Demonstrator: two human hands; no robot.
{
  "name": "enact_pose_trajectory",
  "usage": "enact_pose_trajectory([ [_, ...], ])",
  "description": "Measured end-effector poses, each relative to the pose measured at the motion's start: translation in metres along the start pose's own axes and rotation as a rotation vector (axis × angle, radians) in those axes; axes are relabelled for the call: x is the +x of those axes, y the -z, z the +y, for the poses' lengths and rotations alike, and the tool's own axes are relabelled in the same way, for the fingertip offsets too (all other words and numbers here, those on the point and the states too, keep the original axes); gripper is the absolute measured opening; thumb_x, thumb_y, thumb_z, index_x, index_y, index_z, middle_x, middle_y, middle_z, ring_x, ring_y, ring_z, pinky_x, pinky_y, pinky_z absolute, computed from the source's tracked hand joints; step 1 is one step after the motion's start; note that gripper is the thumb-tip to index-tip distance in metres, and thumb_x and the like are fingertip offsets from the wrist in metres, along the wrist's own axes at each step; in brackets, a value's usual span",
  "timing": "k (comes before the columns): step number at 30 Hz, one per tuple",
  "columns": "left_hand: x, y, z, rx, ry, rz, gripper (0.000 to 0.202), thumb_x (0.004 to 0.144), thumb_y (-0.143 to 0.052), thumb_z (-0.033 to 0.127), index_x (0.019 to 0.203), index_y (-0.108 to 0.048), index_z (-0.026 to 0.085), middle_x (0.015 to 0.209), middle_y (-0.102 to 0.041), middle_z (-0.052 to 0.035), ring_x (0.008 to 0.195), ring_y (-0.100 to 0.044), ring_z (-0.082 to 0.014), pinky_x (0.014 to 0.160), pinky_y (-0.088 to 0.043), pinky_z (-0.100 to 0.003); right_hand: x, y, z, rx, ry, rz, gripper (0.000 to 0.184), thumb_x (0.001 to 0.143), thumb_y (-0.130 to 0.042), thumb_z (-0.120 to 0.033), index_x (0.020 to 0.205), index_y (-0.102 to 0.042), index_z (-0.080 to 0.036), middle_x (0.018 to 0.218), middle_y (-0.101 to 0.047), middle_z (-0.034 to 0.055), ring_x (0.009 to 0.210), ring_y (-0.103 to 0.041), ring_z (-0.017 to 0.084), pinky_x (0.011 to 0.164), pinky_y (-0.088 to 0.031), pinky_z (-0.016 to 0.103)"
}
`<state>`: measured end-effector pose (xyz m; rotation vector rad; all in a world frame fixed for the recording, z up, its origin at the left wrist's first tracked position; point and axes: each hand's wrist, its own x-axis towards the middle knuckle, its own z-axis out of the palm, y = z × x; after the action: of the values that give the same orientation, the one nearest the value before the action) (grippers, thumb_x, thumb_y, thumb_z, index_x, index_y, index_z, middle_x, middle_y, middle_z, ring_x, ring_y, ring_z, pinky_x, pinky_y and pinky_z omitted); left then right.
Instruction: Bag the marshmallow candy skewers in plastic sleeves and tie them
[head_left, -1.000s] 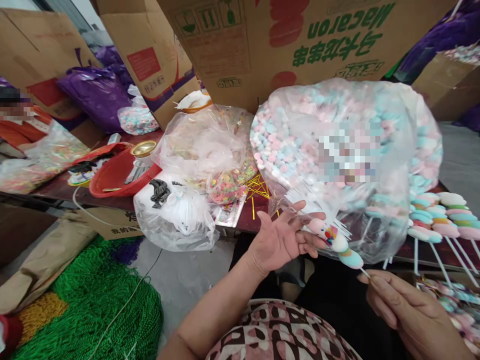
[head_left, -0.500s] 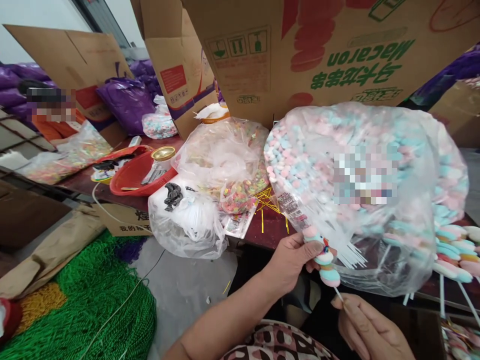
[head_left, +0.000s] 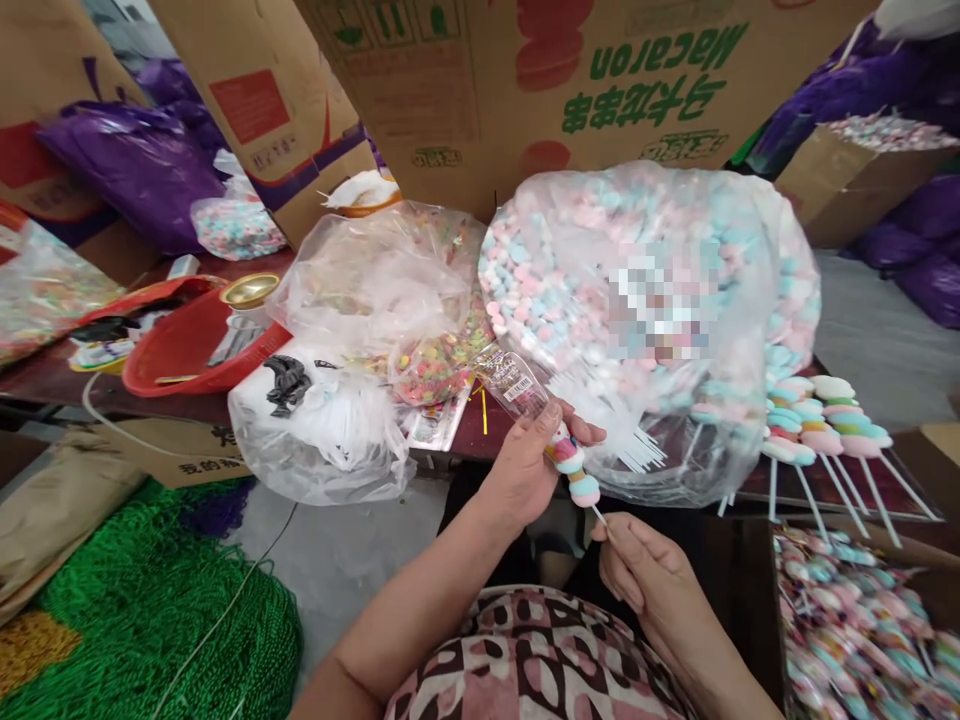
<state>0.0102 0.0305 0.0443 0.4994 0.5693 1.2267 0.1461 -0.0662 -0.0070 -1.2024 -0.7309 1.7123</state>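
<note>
Left hand (head_left: 525, 460) is pinched on one small clear wrapper (head_left: 517, 385) with one candy skewer (head_left: 574, 470) going in, just below the big bag (head_left: 645, 320). Right hand (head_left: 645, 575) grips the stick end. Two hands, close together.

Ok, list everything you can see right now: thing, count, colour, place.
candy skewer: one, pink and blue, between both hands
small sleeve: one, clear, over the skewer's top
big candy bag: one, clear, pastel sweets, table centre
finished skewers: several, pastel, table right
white bag: one, table edge
red basin: one, table left
cardboard box: one, brown, behind
green netting: pile, floor left
left hand: grips sleeve and candy
right hand: pinches the stick
</note>
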Motion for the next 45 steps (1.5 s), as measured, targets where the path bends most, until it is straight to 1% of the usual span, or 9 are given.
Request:
enact_pose_trajectory([
  [8, -0.006, 0.003, -0.022, -0.002, 0.1, 0.027, 0.032, 0.075, -0.076, 0.045, 0.085, -0.062, 0.017, 0.067, -0.061, -0.0002, 0.081, -0.068, -0.0192, 0.069, -0.048, -0.026, 0.003, -0.003, -0.002, 0.02, 0.037, 0.051, 0.038, 0.085, -0.062, -0.055, 0.08, -0.062, -0.017, 0.04, -0.03, -0.0108, 0.041, -0.02, 0.006, 0.046, -0.02, 0.023],
  [12, -0.007, 0.005, -0.024, 0.007, 0.112, 0.021, 0.032, 0.075, -0.076, 0.044, 0.082, -0.062, 0.016, 0.073, -0.065, -0.0021, 0.081, -0.068, -0.0177, 0.075, -0.049, -0.027, 0.004, -0.002, -0.002, -0.035, 0.089, 0.11, 0.036, 0.086, -0.061, -0.054, 0.082, -0.063, -0.018, 0.043, -0.032, -0.0095, 0.042, -0.024, 0.007, 0.046, -0.021, 0.023],
  [18, 0.003, 0.007, -0.006, -0.006, 0.039, 0.047, 0.041, 0.081, -0.068, 0.048, 0.113, -0.061, 0.023, 0.098, -0.071, -0.0066, 0.083, -0.069, -0.02, 0.08, -0.051, -0.034, 0.006, 0.009, -0.001, -0.21, 0.167, 0.134, 0.032, 0.085, -0.064, -0.049, 0.093, -0.068, -0.018, 0.052, -0.041, -0.0064, 0.047, -0.034, 0.009, 0.047, -0.024, 0.023],
  [23, 0.007, 0.007, -0.003, -0.057, 0.019, 0.11, 0.022, 0.089, -0.059, 0.037, 0.091, -0.065, 0.017, 0.086, -0.07, -0.0058, 0.087, -0.069, -0.019, 0.086, -0.05, -0.033, 0.007, 0.013, -0.003, -0.296, 0.27, 0.202, 0.029, 0.085, -0.064, -0.043, 0.104, -0.067, -0.021, 0.058, -0.048, -0.005, 0.052, -0.043, 0.011, 0.049, -0.035, 0.024],
  [26, 0.008, 0.007, -0.008, -0.088, 0.015, 0.129, 0.019, 0.091, -0.056, 0.034, 0.088, -0.065, 0.017, 0.086, -0.07, -0.0056, 0.089, -0.069, -0.019, 0.089, -0.049, -0.034, 0.005, 0.016, -0.004, -0.414, 0.337, 0.295, 0.027, 0.086, -0.064, -0.042, 0.102, -0.067, -0.021, 0.059, -0.054, -0.0034, 0.053, -0.048, 0.011, 0.05, -0.039, 0.024],
  [28, 0.008, 0.007, -0.011, -0.112, 0.029, 0.125, 0.021, 0.092, -0.054, 0.034, 0.088, -0.065, 0.017, 0.085, -0.071, -0.0059, 0.09, -0.069, -0.0199, 0.089, -0.05, -0.036, 0.003, 0.017, -0.006, -0.414, 0.316, 0.292, 0.026, 0.086, -0.064, -0.044, 0.096, -0.068, -0.02, 0.056, -0.053, -0.0034, 0.049, -0.046, 0.01, 0.047, -0.037, 0.023],
  [35, 0.008, 0.009, -0.015, -0.137, 0.051, 0.117, 0.025, 0.094, -0.051, 0.039, 0.093, -0.064, 0.017, 0.081, -0.071, -0.0047, 0.078, -0.07, -0.018, 0.085, -0.052, -0.037, 0.001, 0.017, -0.007, -0.188, 0.085, 0.106, 0.037, 0.089, -0.056, -0.053, 0.091, -0.065, -0.017, 0.039, -0.04, -0.009, 0.035, -0.031, 0.007, 0.041, -0.025, 0.022],
  [39, 0.003, 0.006, -0.017, -0.028, 0.057, 0.098, 0.03, 0.085, -0.065, 0.041, 0.104, -0.064, 0.018, 0.082, -0.071, -0.0048, 0.08, -0.071, -0.0199, 0.082, -0.052, -0.035, 0.001, 0.019, -0.005, -0.271, 0.101, 0.121, 0.037, 0.09, -0.055, -0.054, 0.091, -0.065, -0.018, 0.038, -0.041, -0.0087, 0.035, -0.032, 0.007, 0.041, -0.025, 0.021],
  [45, -0.005, 0.002, -0.03, 0.02, 0.103, 0.071, 0.034, 0.079, -0.071, 0.046, 0.094, -0.062, 0.017, 0.077, -0.07, -0.0054, 0.084, -0.07, -0.0216, 0.076, -0.051, -0.032, 0.006, 0.008, -0.003, -0.273, 0.186, 0.165, 0.034, 0.092, -0.054, -0.052, 0.092, -0.065, -0.019, 0.042, -0.038, -0.0086, 0.039, -0.034, 0.008, 0.042, -0.024, 0.021],
])
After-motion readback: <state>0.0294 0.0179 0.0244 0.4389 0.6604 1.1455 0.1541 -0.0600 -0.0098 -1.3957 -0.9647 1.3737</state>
